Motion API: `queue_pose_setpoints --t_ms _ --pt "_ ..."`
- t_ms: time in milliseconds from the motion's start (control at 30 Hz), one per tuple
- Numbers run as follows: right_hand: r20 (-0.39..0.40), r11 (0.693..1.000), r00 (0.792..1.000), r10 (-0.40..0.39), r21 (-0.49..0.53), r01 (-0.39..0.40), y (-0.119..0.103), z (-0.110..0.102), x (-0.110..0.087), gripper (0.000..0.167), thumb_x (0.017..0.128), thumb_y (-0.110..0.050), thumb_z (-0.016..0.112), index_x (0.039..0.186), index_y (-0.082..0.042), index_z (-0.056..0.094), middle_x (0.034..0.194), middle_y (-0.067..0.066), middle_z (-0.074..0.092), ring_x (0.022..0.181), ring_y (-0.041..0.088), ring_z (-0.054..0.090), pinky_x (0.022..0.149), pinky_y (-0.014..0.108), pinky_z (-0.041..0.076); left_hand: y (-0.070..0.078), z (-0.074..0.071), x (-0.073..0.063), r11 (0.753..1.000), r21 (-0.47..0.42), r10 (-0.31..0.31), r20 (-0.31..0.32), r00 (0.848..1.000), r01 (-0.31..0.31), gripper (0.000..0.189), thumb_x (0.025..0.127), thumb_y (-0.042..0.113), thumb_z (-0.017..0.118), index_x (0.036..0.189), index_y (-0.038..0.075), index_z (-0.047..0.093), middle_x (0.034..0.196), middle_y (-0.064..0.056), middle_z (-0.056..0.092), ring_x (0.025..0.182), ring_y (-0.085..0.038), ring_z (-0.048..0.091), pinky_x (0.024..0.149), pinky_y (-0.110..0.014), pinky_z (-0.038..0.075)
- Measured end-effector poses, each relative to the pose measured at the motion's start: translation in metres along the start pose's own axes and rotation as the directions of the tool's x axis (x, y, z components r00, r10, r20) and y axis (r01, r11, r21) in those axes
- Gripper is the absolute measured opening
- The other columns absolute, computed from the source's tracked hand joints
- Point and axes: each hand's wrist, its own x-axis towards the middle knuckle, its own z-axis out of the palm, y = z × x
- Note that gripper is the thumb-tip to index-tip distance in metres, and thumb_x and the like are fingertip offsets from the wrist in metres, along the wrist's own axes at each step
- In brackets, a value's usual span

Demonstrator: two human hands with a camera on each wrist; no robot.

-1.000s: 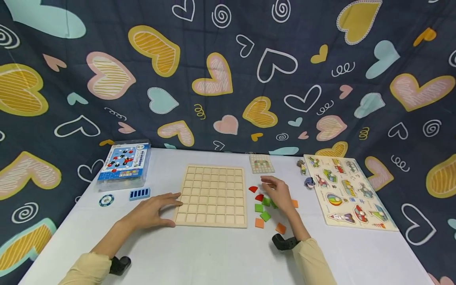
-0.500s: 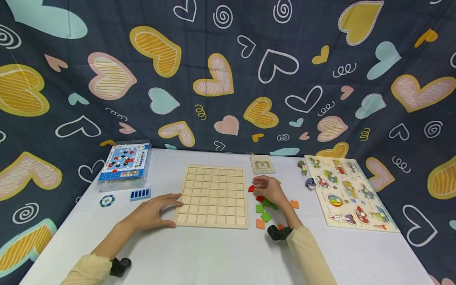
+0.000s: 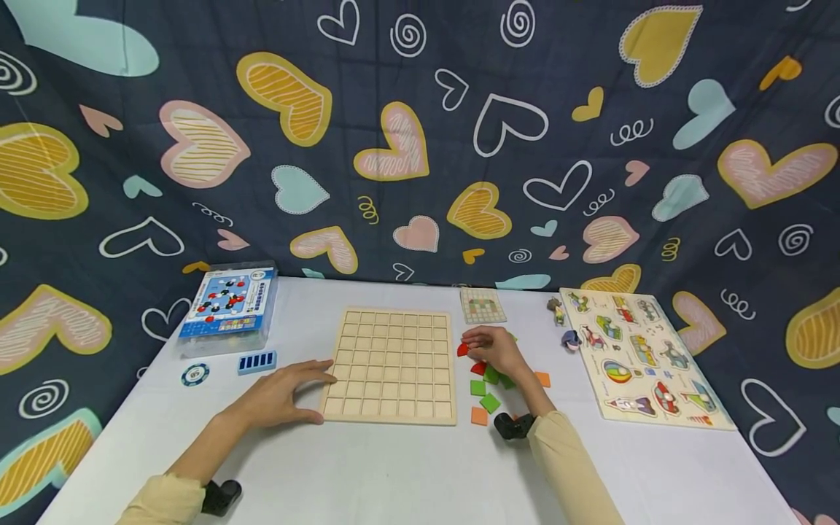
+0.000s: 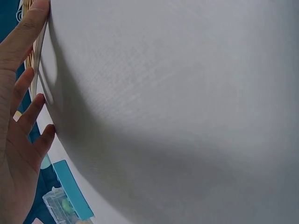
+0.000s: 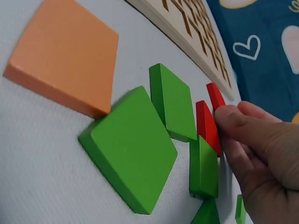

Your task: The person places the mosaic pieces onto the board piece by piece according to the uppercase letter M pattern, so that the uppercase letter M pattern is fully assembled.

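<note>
A pale wooden grid board lies in the middle of the table. My left hand is at its left edge, fingers extended and spread, the fingertips touching the rim; the left wrist view shows the thumb near the board too. On the board's right, my right hand pinches a red quarter-round tile between thumb and fingers. Just below is a second red tile, beside several green square tiles. An orange square tile lies nearer the front. The right hand and wrist partly cover other tiles.
Behind the tiles lies a small pattern card. A picture puzzle board stands right, with small figurines beside it. To the left are a plastic box, a blue slotted block and a round chip.
My right hand has moved left and its fingers have come down onto the upper red tile, pinching it. The left hand stays at the board's edge.
</note>
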Motion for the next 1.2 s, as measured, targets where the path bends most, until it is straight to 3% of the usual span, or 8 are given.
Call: queue_pose_setpoints --t_ms 333,567,867,1200 --pt "-0.161 0.997 0.985 0.060 0.062 -0.051 0.000 0.006 -0.003 0.033 0.078 0.007 0.073 0.110 0.006 0.067 0.101 0.019 0.071 0.091 0.027 0.070 0.077 0.029 0.056 0.001 0.003 -0.001 1.000 -0.001 0.005 -0.004 1.000 -0.005 0.064 0.067 0.054 0.079 0.121 0.024 0.064 0.142 -0.003 0.049 0.130 -0.031 0.045 0.099 -0.053 0.041" --pt "-0.161 0.995 0.986 0.039 0.092 -0.024 -0.014 0.013 0.001 0.033 0.078 0.006 0.074 0.110 0.007 0.068 0.101 0.020 0.070 0.092 0.028 0.069 0.079 0.032 0.056 0.002 0.001 0.000 1.000 0.002 -0.009 0.000 1.000 0.009 0.064 0.066 0.053 0.080 0.120 0.025 0.065 0.142 -0.004 0.050 0.128 -0.033 0.046 0.097 -0.055 0.042" --pt "-0.161 0.996 0.987 -0.024 0.081 0.037 -0.029 0.034 0.011 0.030 0.074 0.008 0.076 0.103 0.006 0.070 0.096 0.020 0.071 0.087 0.030 0.070 0.072 0.030 0.057 0.003 0.001 -0.001 1.000 0.002 -0.028 0.011 1.000 0.028 0.064 0.066 0.056 0.079 0.120 0.026 0.064 0.141 -0.004 0.049 0.128 -0.034 0.046 0.095 -0.057 0.043" --pt "-0.132 0.990 0.988 -0.085 0.102 0.099 -0.043 0.058 0.020 0.028 0.075 0.009 0.074 0.102 0.008 0.069 0.093 0.021 0.071 0.085 0.031 0.070 0.072 0.030 0.057 0.002 -0.001 0.001 1.000 0.009 -0.012 -0.014 1.000 0.012 0.063 0.066 0.054 0.080 0.119 0.026 0.064 0.140 -0.005 0.050 0.125 -0.036 0.048 0.091 -0.059 0.044"
